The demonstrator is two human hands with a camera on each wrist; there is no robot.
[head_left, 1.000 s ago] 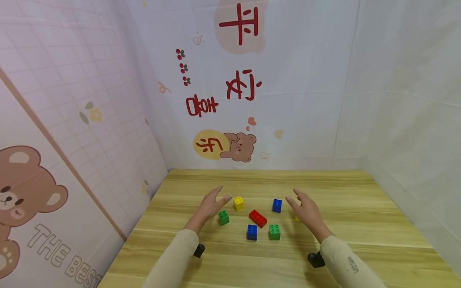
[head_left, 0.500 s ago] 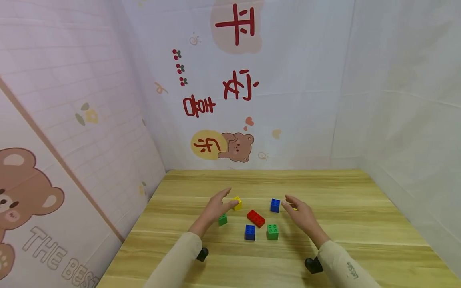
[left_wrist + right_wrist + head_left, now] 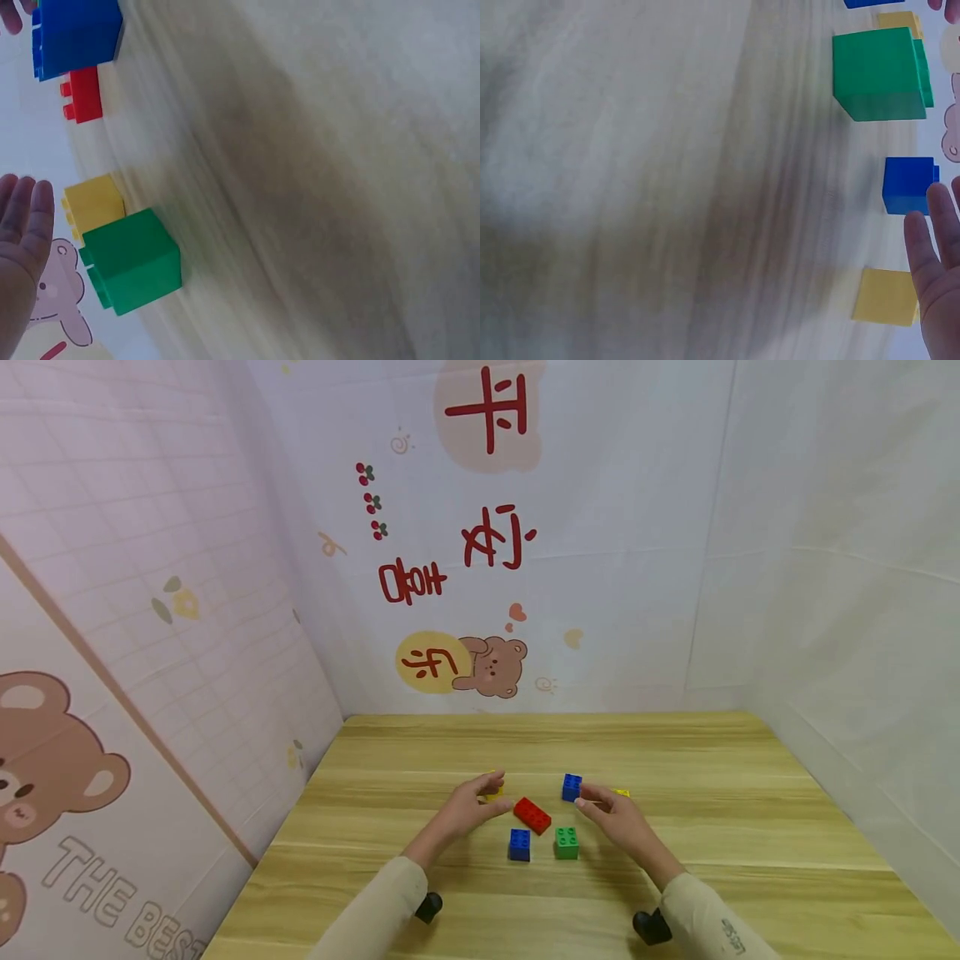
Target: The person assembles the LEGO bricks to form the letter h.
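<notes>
My left hand (image 3: 461,812) hangs above the table with its fingers loosely extended and nothing in them. In the head view it hides a green block (image 3: 131,262) and covers part of a yellow block (image 3: 492,792). My right hand (image 3: 617,821) hovers at the right, fingers relaxed and holding nothing. Its fingertips overlap the edge of the far blue block (image 3: 572,787) in the head view; contact cannot be told. Behind that hand a second yellow block (image 3: 885,297) shows in part. Between the hands lie a red long block (image 3: 532,816), a near blue block (image 3: 520,844) and a second green block (image 3: 567,842).
The blocks stand apart on a wood-grain table (image 3: 480,918). A printed cloth (image 3: 622,527) hangs behind the table's far edge, with more cloth at both sides. A black wrist device (image 3: 652,927) sits under the right sleeve, another (image 3: 429,907) under the left.
Both hands have moved inward and a little nearer and lower. The left hand now covers the green block in the head view; the right hand has come up to the far blue block. No block has visibly moved.
</notes>
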